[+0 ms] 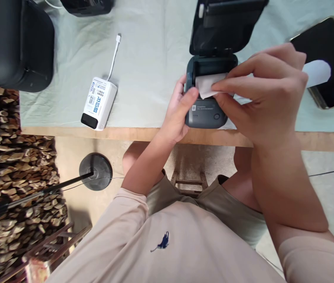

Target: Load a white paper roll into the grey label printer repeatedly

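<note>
A small dark portable printer (203, 118) lies near the table's front edge with its lid (226, 29) raised. My left hand (180, 108) grips the printer's left side, thumb on top by the paper opening. Above the opening, my right hand (261, 86) pinches the end of a white strip of paper (206, 84) between thumb and fingers. The strip comes up out of the printer's compartment; the rest of the paper inside is hidden by the strip and my fingers.
On the left of the cloth-covered table (143, 59) lie a white power bank (98, 104) with a short cable and a black case (37, 47). A dark phone or tablet (329, 59) lies on the right. Below are a stand's round base (96, 171) and stacked firewood (16, 165).
</note>
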Demonstrator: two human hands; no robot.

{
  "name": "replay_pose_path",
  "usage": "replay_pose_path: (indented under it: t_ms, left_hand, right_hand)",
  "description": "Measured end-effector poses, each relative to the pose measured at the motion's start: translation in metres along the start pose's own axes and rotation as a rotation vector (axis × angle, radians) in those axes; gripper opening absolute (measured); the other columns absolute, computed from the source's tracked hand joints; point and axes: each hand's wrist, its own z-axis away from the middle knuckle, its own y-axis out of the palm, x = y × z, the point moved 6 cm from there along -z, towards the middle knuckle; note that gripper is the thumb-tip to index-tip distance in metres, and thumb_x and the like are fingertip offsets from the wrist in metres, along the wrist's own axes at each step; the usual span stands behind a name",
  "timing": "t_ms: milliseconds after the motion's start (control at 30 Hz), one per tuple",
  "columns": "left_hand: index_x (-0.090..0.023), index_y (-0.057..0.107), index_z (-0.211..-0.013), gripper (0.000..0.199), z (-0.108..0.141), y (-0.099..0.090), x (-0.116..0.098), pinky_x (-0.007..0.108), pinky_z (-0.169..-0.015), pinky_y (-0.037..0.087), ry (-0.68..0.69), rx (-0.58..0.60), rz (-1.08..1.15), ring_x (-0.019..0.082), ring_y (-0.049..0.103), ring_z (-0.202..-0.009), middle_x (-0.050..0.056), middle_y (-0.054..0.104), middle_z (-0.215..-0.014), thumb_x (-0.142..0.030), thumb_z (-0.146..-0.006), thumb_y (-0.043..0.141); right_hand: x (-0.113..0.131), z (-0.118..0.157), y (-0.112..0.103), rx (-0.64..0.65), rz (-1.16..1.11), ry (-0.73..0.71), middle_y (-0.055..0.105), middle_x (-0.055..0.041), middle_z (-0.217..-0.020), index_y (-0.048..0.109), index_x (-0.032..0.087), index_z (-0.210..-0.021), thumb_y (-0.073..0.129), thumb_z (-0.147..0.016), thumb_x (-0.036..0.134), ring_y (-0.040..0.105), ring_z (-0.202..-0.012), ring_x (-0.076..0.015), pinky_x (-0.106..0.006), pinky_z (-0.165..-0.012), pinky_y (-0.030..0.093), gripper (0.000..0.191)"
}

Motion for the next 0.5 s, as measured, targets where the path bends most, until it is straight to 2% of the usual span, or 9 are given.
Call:
replay_pose_path:
  t_ms: [67, 133, 233, 300, 367, 433, 467, 500]
  left_hand:
    - [-0.032, 0.026, -0.120, 0.049, 0.000, 0.000, -0.002, 0.029, -0.089, 0.039, -0.004, -0.006, 0.049, 0.015, 0.046, -0.105, -0.004, 0.051, -0.105, -0.044, -0.074, 0.040]
    - [-0.027, 0.021, -0.123, 0.053, 0.000, 0.001, -0.002, 0.031, -0.089, 0.038, -0.016, 0.001, 0.049, 0.015, 0.045, -0.106, -0.004, 0.051, -0.100, -0.038, -0.076, 0.042]
    - [-0.029, 0.025, -0.121, 0.055, 0.000, 0.001, 0.000, 0.032, -0.084, 0.042, -0.047, -0.003, 0.008, 0.016, 0.047, -0.103, -0.003, 0.053, -0.094, -0.037, -0.073, 0.048]
    - [-0.030, 0.025, -0.119, 0.058, 0.000, 0.000, 0.001, 0.032, -0.082, 0.045, -0.049, -0.009, -0.026, 0.017, 0.049, -0.100, -0.002, 0.053, -0.094, -0.037, -0.069, 0.053]
    - [-0.028, 0.023, -0.120, 0.065, 0.000, -0.001, 0.003, 0.032, -0.083, 0.045, -0.041, 0.000, -0.087, 0.018, 0.049, -0.101, -0.001, 0.052, -0.096, -0.036, -0.065, 0.057]
    - [-0.030, 0.024, -0.119, 0.069, 0.000, 0.000, 0.005, 0.032, -0.086, 0.043, -0.029, 0.021, -0.142, 0.017, 0.048, -0.104, -0.001, 0.050, -0.099, -0.034, -0.061, 0.061]
    - [-0.030, 0.023, -0.120, 0.071, 0.000, 0.000, 0.006, 0.033, -0.087, 0.042, -0.023, 0.034, -0.158, 0.017, 0.047, -0.104, -0.001, 0.049, -0.101, -0.033, -0.060, 0.061]
    - [-0.030, 0.022, -0.120, 0.072, 0.000, 0.000, 0.007, 0.033, -0.088, 0.041, -0.021, 0.044, -0.164, 0.017, 0.047, -0.104, -0.001, 0.049, -0.102, -0.032, -0.060, 0.062]
  right_hand:
    - [0.006, 0.002, 0.001, 0.019, 0.007, -0.084, 0.053, 0.0122, -0.084, 0.054, 0.041, -0.083, 0.048, -0.065, 0.034, 0.041, -0.093, -0.0089, -0.036, -0.086, 0.030, 0.019]
    - [0.011, 0.004, 0.002, 0.029, 0.002, -0.178, 0.053, 0.0124, -0.084, 0.054, 0.040, -0.082, 0.052, -0.063, 0.033, 0.042, -0.094, -0.0091, -0.036, -0.085, 0.029, 0.020]
    - [0.011, 0.004, 0.001, -0.017, -0.136, -0.209, 0.054, 0.0076, -0.079, 0.057, 0.031, -0.075, 0.053, -0.061, 0.031, 0.044, -0.088, -0.0076, -0.031, -0.083, 0.032, 0.015]
    - [0.003, 0.003, -0.005, -0.147, -0.284, -0.084, 0.053, 0.0027, -0.071, 0.058, 0.022, -0.069, 0.049, -0.065, 0.029, 0.045, -0.079, -0.0048, -0.027, -0.078, 0.035, 0.012]
    - [-0.009, 0.004, -0.011, -0.318, -0.404, 0.122, 0.050, 0.0003, -0.074, 0.055, 0.017, -0.074, 0.044, -0.068, 0.028, 0.044, -0.074, -0.0025, -0.021, -0.068, 0.036, 0.016]
    - [-0.016, 0.005, -0.013, -0.402, -0.487, 0.261, 0.046, 0.0012, -0.091, 0.049, 0.020, -0.090, 0.041, -0.070, 0.028, 0.044, -0.086, -0.0028, -0.017, -0.068, 0.037, 0.022]
    - [-0.017, 0.004, -0.013, -0.407, -0.543, 0.280, 0.042, 0.0026, -0.103, 0.043, 0.023, -0.098, 0.041, -0.070, 0.028, 0.042, -0.096, -0.0034, -0.016, -0.073, 0.039, 0.028]
    - [-0.018, 0.001, -0.010, -0.359, -0.607, 0.291, 0.033, 0.0046, -0.114, 0.035, 0.026, -0.106, 0.040, -0.072, 0.028, 0.037, -0.107, -0.0034, -0.016, -0.080, 0.039, 0.034]
